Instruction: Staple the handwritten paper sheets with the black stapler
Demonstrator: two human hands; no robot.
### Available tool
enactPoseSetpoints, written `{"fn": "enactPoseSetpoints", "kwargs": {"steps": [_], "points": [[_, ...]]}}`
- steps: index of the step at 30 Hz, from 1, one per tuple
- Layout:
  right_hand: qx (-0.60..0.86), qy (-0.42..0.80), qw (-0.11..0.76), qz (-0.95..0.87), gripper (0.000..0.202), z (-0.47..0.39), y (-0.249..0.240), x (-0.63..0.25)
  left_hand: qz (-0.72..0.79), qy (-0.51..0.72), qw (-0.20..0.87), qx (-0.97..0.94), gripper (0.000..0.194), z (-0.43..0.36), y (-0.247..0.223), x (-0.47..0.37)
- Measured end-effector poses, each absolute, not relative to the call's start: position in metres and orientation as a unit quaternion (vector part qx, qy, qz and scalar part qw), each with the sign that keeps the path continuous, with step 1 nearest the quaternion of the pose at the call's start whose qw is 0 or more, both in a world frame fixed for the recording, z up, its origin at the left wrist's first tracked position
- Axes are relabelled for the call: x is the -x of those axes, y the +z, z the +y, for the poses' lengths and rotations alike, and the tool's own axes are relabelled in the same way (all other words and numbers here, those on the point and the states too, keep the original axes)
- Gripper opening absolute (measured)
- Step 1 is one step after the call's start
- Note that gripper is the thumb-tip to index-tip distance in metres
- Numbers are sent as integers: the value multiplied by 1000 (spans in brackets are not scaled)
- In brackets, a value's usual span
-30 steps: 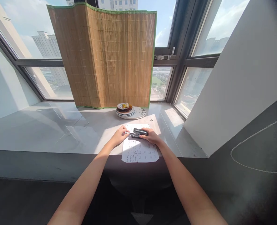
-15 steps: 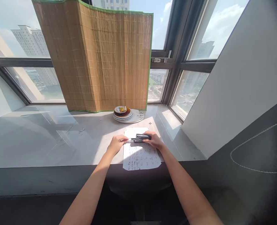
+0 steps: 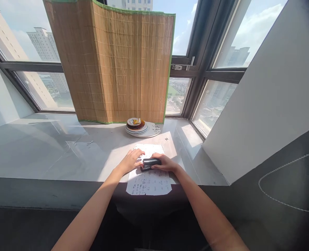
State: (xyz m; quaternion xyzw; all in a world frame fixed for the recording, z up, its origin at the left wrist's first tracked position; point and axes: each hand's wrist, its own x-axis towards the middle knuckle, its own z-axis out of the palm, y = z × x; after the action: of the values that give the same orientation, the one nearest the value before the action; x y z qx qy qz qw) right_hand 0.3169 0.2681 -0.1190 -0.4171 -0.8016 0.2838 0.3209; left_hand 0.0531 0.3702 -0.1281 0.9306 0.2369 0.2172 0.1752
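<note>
A black stapler (image 3: 151, 162) lies over the handwritten white paper (image 3: 150, 184) on the pale sill. My right hand (image 3: 165, 162) is wrapped round the stapler's right end. At its left end is my left hand (image 3: 131, 160), fingers spread, with the fingertips beside the stapler and over the paper's left edge. Whether those fingertips touch the stapler is hard to make out. The paper's near edge hangs at the sill's front edge.
Behind the paper stands a stack of plates (image 3: 137, 126) on an oval white board (image 3: 154, 129). A bamboo mat (image 3: 128, 66) leans against the window. Small staples (image 3: 166, 139) lie right of centre, and small bits (image 3: 89, 143) lie to the left. A slanted white wall (image 3: 259, 90) rises at right.
The stapler, now looking closed, has moved left and nearer with my right hand. My left hand has let go of the thin piece at its end and spread its fingers. The paper has shifted left.
</note>
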Motion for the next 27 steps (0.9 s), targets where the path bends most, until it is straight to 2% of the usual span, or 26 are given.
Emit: {"fn": "enactPoseSetpoints", "kwargs": {"steps": [5, 8, 12, 16, 22, 27], "points": [[424, 280, 331, -795, 39, 268, -119, -316, 230, 204, 187, -933, 25, 369, -126, -53], [430, 295, 354, -776, 40, 268, -121, -317, 243, 202, 205, -926, 26, 368, -122, -54], [455, 289, 467, -701, 43, 273, -126, -322, 251, 214, 216, -919, 31, 371, -122, -55], [584, 172, 562, -560, 45, 281, -134, -337, 265, 236, 209, -911, 20, 375, -125, -55], [718, -1, 544, -435, 33, 280, -147, -365, 278, 229, 177, -916, 19, 373, -123, -53], [742, 27, 493, -453, 34, 280, -148, -367, 275, 205, 154, -927, 28, 373, -124, -54]]}}
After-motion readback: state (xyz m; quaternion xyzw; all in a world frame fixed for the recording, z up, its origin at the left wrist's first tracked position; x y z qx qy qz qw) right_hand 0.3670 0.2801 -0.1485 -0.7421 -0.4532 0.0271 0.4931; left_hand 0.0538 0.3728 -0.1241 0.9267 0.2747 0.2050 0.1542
